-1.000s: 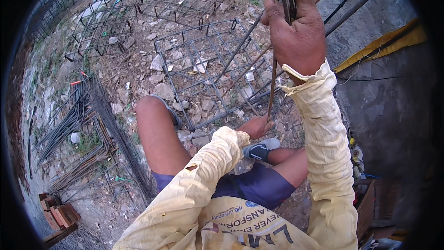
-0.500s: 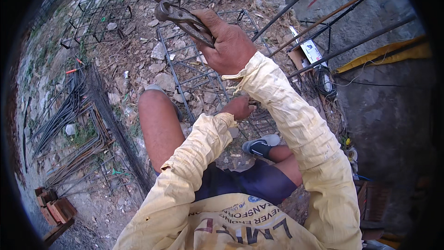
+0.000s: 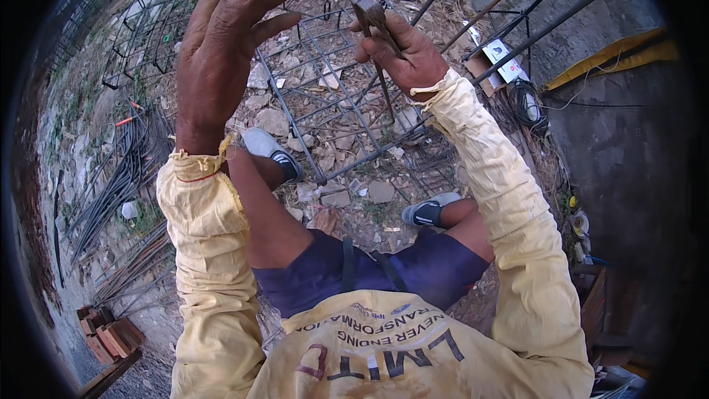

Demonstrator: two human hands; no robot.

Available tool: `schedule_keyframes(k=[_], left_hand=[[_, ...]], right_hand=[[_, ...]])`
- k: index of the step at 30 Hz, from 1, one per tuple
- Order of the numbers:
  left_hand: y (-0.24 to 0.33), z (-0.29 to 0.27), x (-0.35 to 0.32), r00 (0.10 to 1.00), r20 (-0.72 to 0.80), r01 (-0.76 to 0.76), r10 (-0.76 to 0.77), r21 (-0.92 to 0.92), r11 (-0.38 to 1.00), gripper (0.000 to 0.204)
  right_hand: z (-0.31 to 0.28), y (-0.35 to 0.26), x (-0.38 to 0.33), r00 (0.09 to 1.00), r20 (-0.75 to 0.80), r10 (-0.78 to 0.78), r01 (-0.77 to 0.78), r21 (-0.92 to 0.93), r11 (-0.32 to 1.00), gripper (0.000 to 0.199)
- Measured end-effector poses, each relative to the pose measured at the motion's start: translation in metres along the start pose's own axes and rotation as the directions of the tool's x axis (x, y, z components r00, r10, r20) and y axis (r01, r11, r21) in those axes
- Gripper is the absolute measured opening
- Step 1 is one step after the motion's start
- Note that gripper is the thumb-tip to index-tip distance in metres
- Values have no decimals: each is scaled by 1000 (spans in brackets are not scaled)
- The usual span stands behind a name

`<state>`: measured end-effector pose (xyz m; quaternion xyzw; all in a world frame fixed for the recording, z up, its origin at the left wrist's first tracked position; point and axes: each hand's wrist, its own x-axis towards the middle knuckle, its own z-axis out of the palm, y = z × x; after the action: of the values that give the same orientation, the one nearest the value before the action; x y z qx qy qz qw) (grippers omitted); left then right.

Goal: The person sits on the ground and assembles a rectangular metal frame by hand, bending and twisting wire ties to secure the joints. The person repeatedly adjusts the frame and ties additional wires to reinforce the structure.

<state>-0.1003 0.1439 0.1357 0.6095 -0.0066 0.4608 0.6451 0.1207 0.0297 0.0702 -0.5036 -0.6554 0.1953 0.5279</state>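
A pair of metal pincers (image 3: 371,18) stands high in the middle of the view, gripped in the closed right hand (image 3: 402,55) just above a rebar mesh cage (image 3: 325,96) lying on rubble. The left hand (image 3: 221,44) is raised beside it, fingers spread wide and holding nothing. Bundled steel bars (image 3: 111,177) lie at left, and stacked bricks (image 3: 107,336) sit lower left.

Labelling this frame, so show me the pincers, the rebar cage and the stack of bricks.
pincers (image 3: 371,13), head view, on the metal jaw head.
rebar cage (image 3: 325,96), head view, on a grid bar.
stack of bricks (image 3: 111,336), head view, on the top bricks.
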Motion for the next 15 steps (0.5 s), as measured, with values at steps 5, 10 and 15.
schedule_keyframes(k=[5,10,15], left_hand=[[13,71,41,975,219,-67,47,81,994,42],[5,113,61,937,349,-38,2,95,995,33],[-6,140,69,921,345,106,-183,230,967,30]], right_hand=[[-25,-14,-31,994,-97,52,-62,-102,993,31],[-42,-18,-60,975,-216,60,-103,-192,976,31],[-48,-22,-96,868,-496,-26,-230,-446,865,37]])
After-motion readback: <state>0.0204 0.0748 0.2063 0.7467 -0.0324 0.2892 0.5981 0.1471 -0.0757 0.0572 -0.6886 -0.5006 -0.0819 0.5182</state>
